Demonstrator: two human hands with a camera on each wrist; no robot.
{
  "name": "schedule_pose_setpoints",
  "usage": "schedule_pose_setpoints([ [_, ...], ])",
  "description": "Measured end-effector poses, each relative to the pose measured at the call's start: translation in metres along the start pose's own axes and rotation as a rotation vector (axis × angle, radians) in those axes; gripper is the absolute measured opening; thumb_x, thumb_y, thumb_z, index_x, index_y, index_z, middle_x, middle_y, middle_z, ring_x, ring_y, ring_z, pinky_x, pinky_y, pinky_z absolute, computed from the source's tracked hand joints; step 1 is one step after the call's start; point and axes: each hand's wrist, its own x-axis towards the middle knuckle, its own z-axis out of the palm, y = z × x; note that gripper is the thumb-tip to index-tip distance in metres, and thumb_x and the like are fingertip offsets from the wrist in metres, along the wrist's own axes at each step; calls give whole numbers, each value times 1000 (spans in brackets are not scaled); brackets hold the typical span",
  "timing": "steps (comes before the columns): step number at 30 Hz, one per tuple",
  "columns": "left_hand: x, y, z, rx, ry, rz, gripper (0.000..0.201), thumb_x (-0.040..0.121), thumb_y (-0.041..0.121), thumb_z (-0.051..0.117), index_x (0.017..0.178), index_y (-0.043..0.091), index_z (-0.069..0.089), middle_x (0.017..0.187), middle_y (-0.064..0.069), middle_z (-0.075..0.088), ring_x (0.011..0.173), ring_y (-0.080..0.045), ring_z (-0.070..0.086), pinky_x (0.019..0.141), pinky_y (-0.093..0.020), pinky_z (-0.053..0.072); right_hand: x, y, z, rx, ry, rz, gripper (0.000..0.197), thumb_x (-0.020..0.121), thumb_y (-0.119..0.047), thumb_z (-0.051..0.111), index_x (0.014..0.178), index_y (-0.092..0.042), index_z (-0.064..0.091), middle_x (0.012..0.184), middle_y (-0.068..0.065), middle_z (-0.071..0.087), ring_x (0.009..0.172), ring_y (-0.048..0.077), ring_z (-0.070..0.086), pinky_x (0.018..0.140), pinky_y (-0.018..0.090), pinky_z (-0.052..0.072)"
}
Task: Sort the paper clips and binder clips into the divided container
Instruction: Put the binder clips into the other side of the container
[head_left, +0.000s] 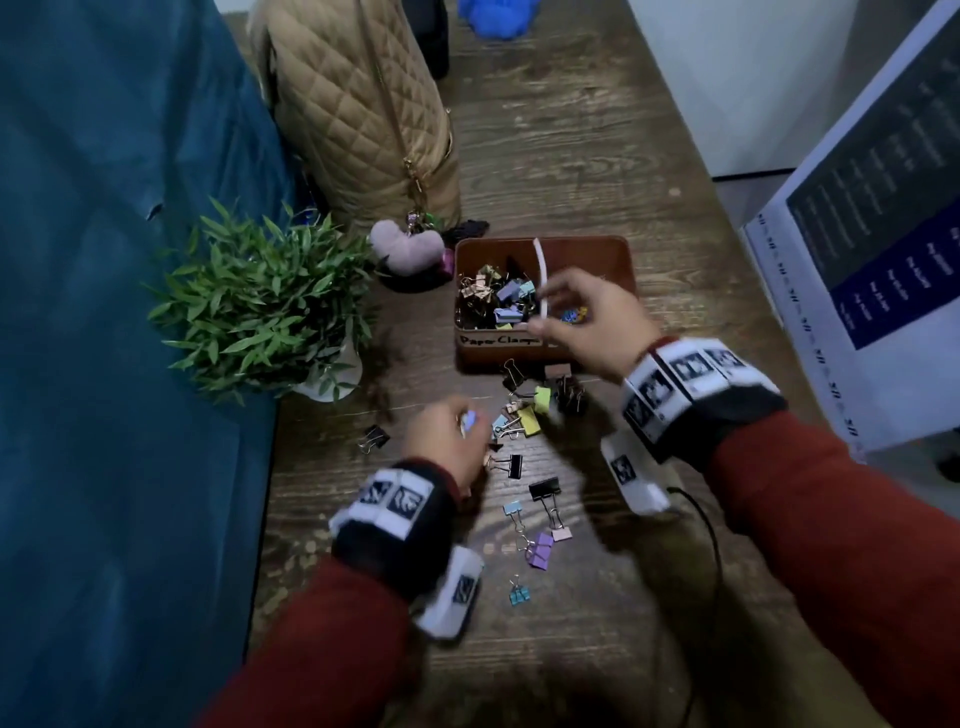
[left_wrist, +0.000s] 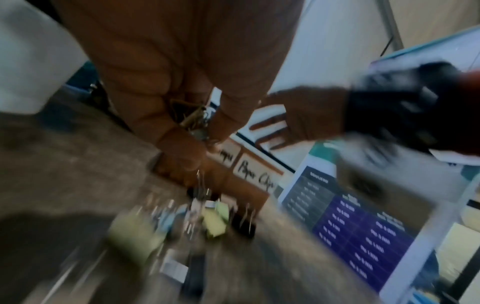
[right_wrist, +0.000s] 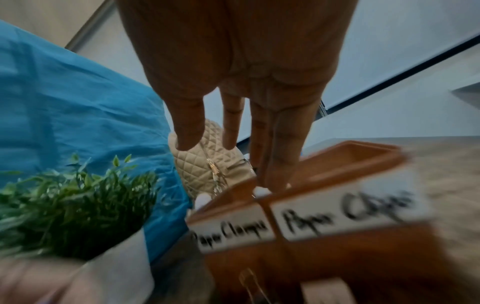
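The brown divided container (head_left: 587, 243) stands mid-table, labelled "Paper Clamps" on the left and "Paper Clips" on the right (right_wrist: 345, 214). Its left compartment holds many binder clips (head_left: 493, 296); a few coloured paper clips (head_left: 573, 314) show in the right one. My right hand (head_left: 566, 304) hovers over the front of the white divider, fingers straight (right_wrist: 230, 133) and holding nothing. My left hand (head_left: 460, 423) is low over the table, its fingers curled round small binder clips (left_wrist: 198, 127). Loose binder clips (head_left: 530, 413) lie between my hands and nearer me (head_left: 540, 551).
A potted green plant (head_left: 265, 306) stands left of the container. Behind it are a quilted tan bag (head_left: 363, 114) and a pink heart plush (head_left: 405, 241). Blue cloth (head_left: 104, 312) borders the left edge, a printed board (head_left: 883, 234) leans at right. A black cable (head_left: 714, 540) runs near my right arm.
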Motion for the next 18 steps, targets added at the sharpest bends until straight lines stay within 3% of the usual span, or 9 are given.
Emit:
schedule_pose_setpoints([
  [2,25,24,-18,-49,61,55,12,92,22,56,93,16,66,83,3,64,66,-3,56,53,-13,42,-22,30,1,-19,-63,55,20,79,-24,72,97,-23,63,96,0,68,87,16,63,82,29,51],
  [3,40,37,-25,-55,102,92,13,91,23,56,92,15,66,83,2,65,68,-7,59,55,-14,45,-32,43,2,-58,-91,96,17,80,-24,71,95,-25,63,95,-1,68,83,15,62,80,28,51],
  [5,66,59,-33,-48,178,154,17,90,26,56,93,14,67,91,-5,69,85,-22,64,71,-22,46,-44,61,5,-171,-112,150,19,82,-20,69,98,-27,63,99,-2,65,83,13,57,78,23,46],
  [7,82,76,-39,-58,194,166,22,90,31,56,101,14,65,102,-6,68,97,-23,61,79,-23,42,-47,71,9,-291,-132,121,28,83,-15,66,109,-25,61,111,-1,60,94,14,55,84,23,43],
  [10,86,81,-44,-98,160,163,45,87,47,58,122,19,56,121,-3,61,109,-18,57,95,-27,43,-38,74,20,-437,-202,-36,51,80,-17,68,127,-23,51,136,1,45,122,22,46,105,33,38],
  [14,65,39,-41,-65,197,205,45,93,44,48,130,18,52,130,-7,58,118,-20,54,101,-32,40,-19,64,46,-620,-311,-163,69,81,-27,66,140,-33,31,149,3,27,128,30,34,104,43,39],
  [18,36,-27,-30,103,193,98,38,94,26,52,129,14,52,129,-12,55,119,-27,51,101,-33,38,-9,56,72,-802,-435,-113,87,80,-30,68,143,-41,9,151,7,16,128,44,28,96,52,44],
])
